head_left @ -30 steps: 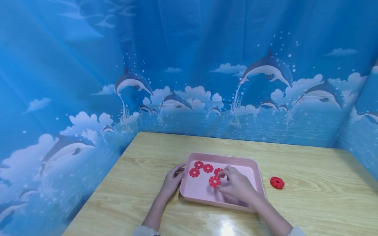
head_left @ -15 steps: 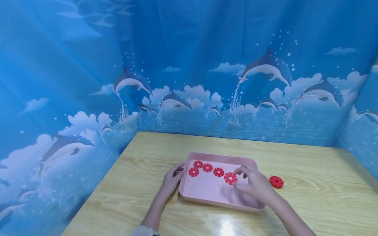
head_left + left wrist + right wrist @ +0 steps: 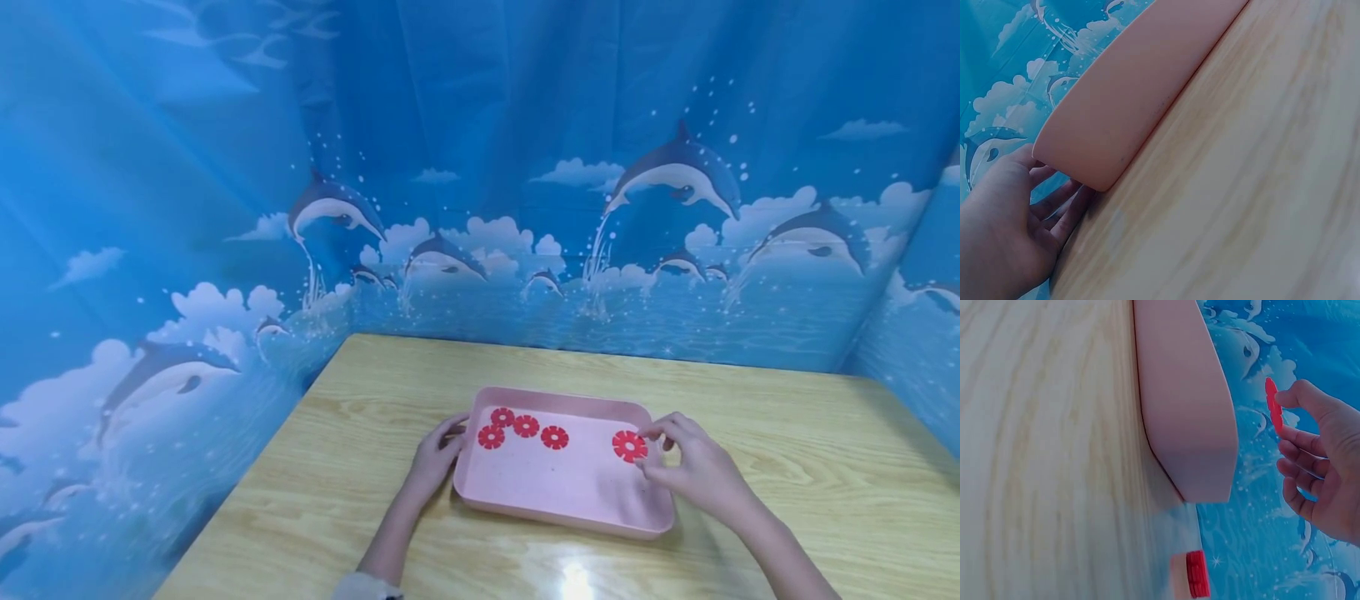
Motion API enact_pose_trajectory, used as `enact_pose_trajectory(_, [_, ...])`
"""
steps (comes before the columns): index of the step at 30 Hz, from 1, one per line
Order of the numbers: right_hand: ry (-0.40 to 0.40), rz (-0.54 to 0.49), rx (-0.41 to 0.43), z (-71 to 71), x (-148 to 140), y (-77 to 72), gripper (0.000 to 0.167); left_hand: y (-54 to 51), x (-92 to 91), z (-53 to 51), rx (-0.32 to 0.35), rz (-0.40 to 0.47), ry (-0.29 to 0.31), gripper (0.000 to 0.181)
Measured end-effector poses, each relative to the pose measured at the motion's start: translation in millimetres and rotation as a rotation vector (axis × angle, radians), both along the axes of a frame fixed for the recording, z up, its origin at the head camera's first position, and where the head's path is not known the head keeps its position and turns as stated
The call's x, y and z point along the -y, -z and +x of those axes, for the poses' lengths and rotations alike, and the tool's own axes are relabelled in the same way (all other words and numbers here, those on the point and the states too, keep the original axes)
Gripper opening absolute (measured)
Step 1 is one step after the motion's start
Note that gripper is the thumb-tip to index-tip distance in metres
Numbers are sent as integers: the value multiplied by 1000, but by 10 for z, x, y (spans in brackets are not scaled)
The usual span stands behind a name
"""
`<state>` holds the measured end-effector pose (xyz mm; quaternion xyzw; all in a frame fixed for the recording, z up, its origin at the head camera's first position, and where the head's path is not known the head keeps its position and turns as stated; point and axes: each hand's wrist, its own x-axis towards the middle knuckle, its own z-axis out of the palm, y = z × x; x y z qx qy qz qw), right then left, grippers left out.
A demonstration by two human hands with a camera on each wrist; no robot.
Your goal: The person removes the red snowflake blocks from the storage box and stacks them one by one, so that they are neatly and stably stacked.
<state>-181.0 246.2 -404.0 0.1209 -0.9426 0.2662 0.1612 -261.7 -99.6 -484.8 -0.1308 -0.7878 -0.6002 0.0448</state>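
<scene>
1. Your right grip point(image 3: 693, 467) is narrow, pinching one red disc point(image 3: 630, 447) near its edge between thumb and finger; in the head view, that disc appears over the right end of the pink tray point(image 3: 525, 483).
2. Watch that pinch: only fingertips hold the disc, so a loose or uneven squeeze could let it twist or drop.
3. Mind the tray's right wall: carried too low, the disc or your knuckles could catch the rim and jog the tray.
4. Your left grip point(image 3: 437, 458) rests against the tray's left end, fingers relaxed rather than wrapped round it. Such a light touch may not stop a slide if the far end gets knocked.
5. A small red stack point(image 3: 1197, 574), apparently several discs thick, sits on the counter point(image 3: 405, 383) beyond the tray's right end. Your right grip hides it in the head view, so a blind reach could topple it.
6. The tray holds four loose red discs point(image 3: 526, 426), lying flat towards its far left. Three cluster closely; the fourth sits slightly apart to their right. A bump could shift them.
</scene>
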Motion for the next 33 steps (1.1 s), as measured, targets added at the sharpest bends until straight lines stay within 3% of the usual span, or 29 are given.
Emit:
enact_pose_trajectory(3, [15, -7, 2, 22, -84, -18, 33, 2, 12, 6, -29, 4, 10, 37])
enact_pose_trajectory(8, [42, -7, -19, 47, -228, -4, 33, -15, -8, 0, 54, 11, -10, 37])
enact_pose_trajectory(13, [71, -5, -48, 54, -369, 10, 32, -250, -40, 131, 79, 13, -1, 36])
enact_pose_trajectory(14, [77, -3, -49, 54, -393, 12, 33, -258, -39, 132, 82, 12, -3, 36])
enact_pose_trajectory(16, [84, 0, -49, 54, -434, 23, 33, -211, -32, 113, 75, 6, -8, 36])
enact_pose_trajectory(20, [94, -4, -62, 57, -507, 57, 34, -21, -7, 2, 70, 5, -16, 37])
enact_pose_trajectory(23, [106, -6, -72, 53, -556, 86, 34, -14, -8, -3, 72, 7, -14, 37])
enact_pose_trajectory(25, [111, -4, -76, 48, -587, 104, 34, -44, -8, 11, 73, 18, -8, 37])
enact_pose_trajectory(31, [117, -3, -59, 26, -676, 177, 33, -274, -41, 142, 75, 44, 3, 34])
enact_pose_trajectory(33, [123, -4, -50, 25, -707, 205, 33, -298, -45, 156, 68, 33, 5, 34])
